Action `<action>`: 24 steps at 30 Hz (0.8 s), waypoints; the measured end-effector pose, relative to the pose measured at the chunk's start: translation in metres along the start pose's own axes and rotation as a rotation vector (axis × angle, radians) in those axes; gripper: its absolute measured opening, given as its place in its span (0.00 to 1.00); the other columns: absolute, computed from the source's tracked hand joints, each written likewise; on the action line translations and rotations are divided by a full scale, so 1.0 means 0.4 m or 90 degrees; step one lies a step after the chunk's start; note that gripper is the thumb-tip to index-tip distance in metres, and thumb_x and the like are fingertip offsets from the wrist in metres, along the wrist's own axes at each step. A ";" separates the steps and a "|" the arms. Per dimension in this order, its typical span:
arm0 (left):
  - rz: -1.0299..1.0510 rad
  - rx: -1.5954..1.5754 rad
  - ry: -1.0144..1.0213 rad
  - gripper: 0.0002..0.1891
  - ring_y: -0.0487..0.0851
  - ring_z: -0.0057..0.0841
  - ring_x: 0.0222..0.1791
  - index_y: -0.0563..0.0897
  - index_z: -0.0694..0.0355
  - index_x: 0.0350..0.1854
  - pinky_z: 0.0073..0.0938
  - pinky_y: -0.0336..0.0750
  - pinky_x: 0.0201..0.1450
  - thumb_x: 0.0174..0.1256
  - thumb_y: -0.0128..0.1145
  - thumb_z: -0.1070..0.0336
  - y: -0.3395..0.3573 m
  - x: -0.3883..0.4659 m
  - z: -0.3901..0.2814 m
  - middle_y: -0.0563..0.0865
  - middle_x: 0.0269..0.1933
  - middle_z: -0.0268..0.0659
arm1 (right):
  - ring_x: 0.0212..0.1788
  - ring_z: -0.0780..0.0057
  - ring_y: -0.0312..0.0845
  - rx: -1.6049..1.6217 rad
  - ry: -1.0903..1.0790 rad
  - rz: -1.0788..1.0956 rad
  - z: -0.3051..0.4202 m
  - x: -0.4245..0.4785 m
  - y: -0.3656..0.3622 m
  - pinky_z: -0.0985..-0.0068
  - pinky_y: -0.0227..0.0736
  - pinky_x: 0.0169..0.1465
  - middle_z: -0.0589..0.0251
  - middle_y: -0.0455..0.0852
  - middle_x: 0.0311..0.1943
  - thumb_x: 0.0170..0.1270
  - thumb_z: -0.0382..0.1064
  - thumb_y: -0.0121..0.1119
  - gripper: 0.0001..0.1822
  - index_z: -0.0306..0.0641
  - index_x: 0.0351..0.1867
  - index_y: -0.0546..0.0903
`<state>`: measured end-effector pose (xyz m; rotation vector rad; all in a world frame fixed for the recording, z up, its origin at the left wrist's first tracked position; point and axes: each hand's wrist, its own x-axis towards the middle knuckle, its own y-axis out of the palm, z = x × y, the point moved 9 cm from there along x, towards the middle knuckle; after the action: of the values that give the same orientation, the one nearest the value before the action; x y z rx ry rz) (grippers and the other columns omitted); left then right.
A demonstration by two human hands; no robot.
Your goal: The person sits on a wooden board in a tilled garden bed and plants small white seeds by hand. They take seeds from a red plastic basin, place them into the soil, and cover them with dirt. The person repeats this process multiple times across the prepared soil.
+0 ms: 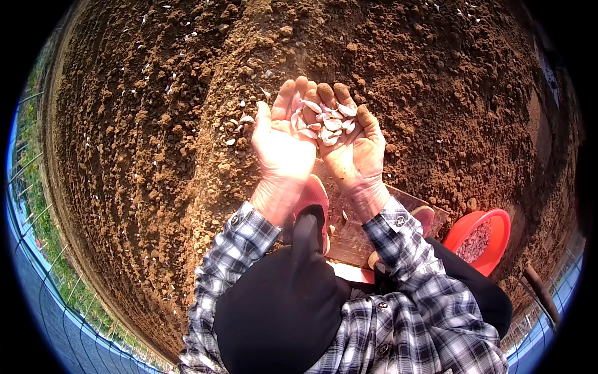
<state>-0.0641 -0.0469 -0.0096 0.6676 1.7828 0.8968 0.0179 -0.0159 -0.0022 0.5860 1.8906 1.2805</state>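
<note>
My left hand (285,140) and my right hand (352,149) are side by side, palms up and cupped, over the brown soil. Several garlic cloves (332,124), white to pinkish, lie across the fingers of both, more of them on the right hand. Soil coats the fingertips. A few loose cloves (246,119) rest on the soil just left of my left hand. At the lower right, a red plastic bowl (501,229) stands tilted on the ground with many cloves (475,240) inside.
Under my shoes (315,196) lies a wooden board (348,233) with a clove on it. More cloves dot the furrowed soil (140,107) at the left and top. A wire fence (60,255) and green plants curve along the left rim. A brown post (541,292) is at the lower right.
</note>
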 end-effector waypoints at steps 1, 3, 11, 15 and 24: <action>0.003 -0.003 0.002 0.28 0.74 0.38 0.64 0.74 0.67 0.60 0.41 0.67 0.68 0.78 0.33 0.46 -0.002 0.002 0.000 0.78 0.62 0.46 | 0.69 0.52 0.63 -0.002 -0.003 -0.006 0.001 0.001 -0.001 0.53 0.61 0.69 0.46 0.72 0.64 0.71 0.41 0.43 0.22 0.31 0.62 0.70; 0.012 -0.009 -0.006 0.28 0.74 0.38 0.64 0.74 0.67 0.60 0.41 0.67 0.68 0.78 0.33 0.47 -0.006 0.006 0.001 0.77 0.62 0.47 | 0.66 0.53 0.67 -0.006 -0.008 -0.010 0.001 0.003 -0.001 0.55 0.63 0.68 0.47 0.75 0.61 0.72 0.43 0.44 0.22 0.31 0.60 0.72; 0.007 -0.012 -0.016 0.27 0.75 0.37 0.61 0.74 0.67 0.58 0.39 0.69 0.65 0.77 0.36 0.47 -0.016 0.000 -0.005 0.78 0.61 0.46 | 0.66 0.52 0.67 0.025 0.016 -0.011 -0.011 0.003 -0.013 0.56 0.66 0.66 0.49 0.74 0.62 0.72 0.43 0.42 0.22 0.33 0.61 0.72; 0.001 -0.001 -0.030 0.26 0.77 0.35 0.57 0.75 0.66 0.56 0.35 0.71 0.62 0.77 0.37 0.47 -0.018 -0.001 -0.002 0.79 0.57 0.45 | 0.66 0.52 0.67 0.030 0.027 -0.003 -0.010 0.004 -0.019 0.55 0.66 0.67 0.49 0.75 0.62 0.72 0.43 0.42 0.22 0.34 0.62 0.73; 0.039 0.000 -0.032 0.26 0.77 0.38 0.59 0.78 0.67 0.53 0.40 0.68 0.66 0.77 0.37 0.47 -0.036 0.007 -0.011 0.82 0.56 0.45 | 0.62 0.54 0.72 -0.014 0.017 -0.029 -0.016 0.004 -0.029 0.57 0.67 0.65 0.51 0.78 0.58 0.73 0.47 0.43 0.22 0.34 0.59 0.74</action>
<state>-0.0697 -0.0542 -0.0219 0.7429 1.7262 0.9132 0.0126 -0.0231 -0.0121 0.5140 1.8982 1.2839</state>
